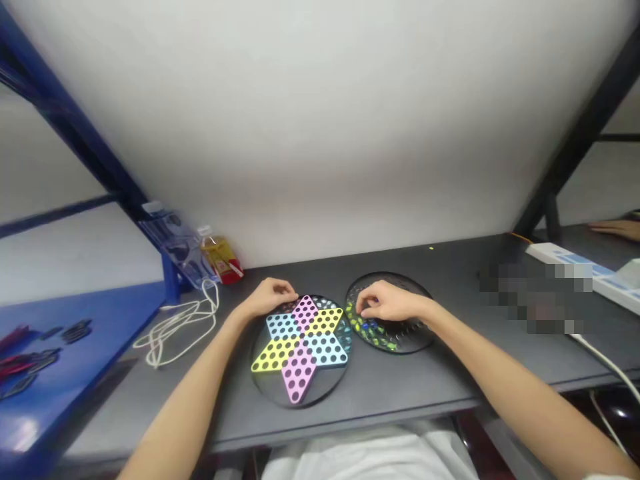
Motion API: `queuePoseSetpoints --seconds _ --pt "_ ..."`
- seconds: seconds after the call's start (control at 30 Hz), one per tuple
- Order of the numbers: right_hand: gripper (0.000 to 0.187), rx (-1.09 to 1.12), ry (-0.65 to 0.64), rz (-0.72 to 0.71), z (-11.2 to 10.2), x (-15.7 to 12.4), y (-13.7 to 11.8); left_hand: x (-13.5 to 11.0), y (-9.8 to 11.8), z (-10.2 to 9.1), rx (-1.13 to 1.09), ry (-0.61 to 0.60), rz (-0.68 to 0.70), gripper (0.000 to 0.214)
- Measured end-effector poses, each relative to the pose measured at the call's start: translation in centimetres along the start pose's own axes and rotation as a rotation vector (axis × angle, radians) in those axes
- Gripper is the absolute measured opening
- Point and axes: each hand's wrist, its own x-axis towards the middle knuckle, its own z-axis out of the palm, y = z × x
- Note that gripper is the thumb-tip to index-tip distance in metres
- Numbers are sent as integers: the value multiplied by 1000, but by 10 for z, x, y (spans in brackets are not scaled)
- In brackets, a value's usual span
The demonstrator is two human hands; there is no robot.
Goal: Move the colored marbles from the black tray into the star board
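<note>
A star-shaped Chinese checkers board in pink, yellow and blue, dotted with dark holes, sits in a round clear tray in front of me. Marbles lie in the tray's gaps beside the star's points. My left hand bends over the tray's far left edge, fingertips closed together by some dark reddish marbles. On the right is a second round black-rimmed tray holding yellow, green and blue marbles. Over these, my right hand is closed in a pinch, fingers pointing down. What either pinch holds is hidden.
A white cord lies coiled at left, before a clear bottle and a yellow drink bottle. Further left is a blue surface with red and black pieces. A power strip and another person's hand are at right.
</note>
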Motion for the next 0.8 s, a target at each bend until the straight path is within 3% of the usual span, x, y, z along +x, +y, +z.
queuePoseSetpoints --seconds 0.17,0.27,0.47,0.57,0.63,0.7,0.8 --pt "11 0 -7 27 3 2 1 0 1 0 1 -3 -5 37" --pt "10 116 45 41 4 1 2 0 0 0 11 -1 3 37" --pt "29 967 154 218 -2 5 9 1 0 0 30 9 14 37" --pt "39 1162 234 211 0 10 14 0 2 0 32 5 12 37" --pt "43 1077 326 212 3 11 15 0 2 0 28 7 17 37" --pt "45 830 389 195 5 9 14 0 2 0 19 8 15 37" --pt "37 364 320 104 0 1 8 -1 2 0 10 4 12 37"
